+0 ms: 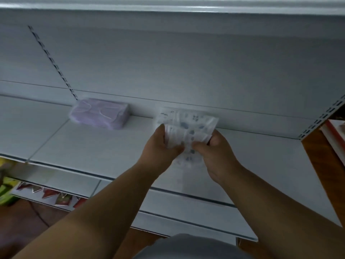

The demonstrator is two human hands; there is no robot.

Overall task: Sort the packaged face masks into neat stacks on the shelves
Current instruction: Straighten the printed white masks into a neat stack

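Masks, white printed packs, blurry so maybe several | pinched by left hand and right hand | purple pack off left on shelf

— Where are my hands against the white patterned mask packets?
— Both at their near edge. My left hand grips the left side, thumb up along it. My right hand pinches the right side, thumb on top.
— Arms?
— Both forearms reach forward, bare, converging below the packets.
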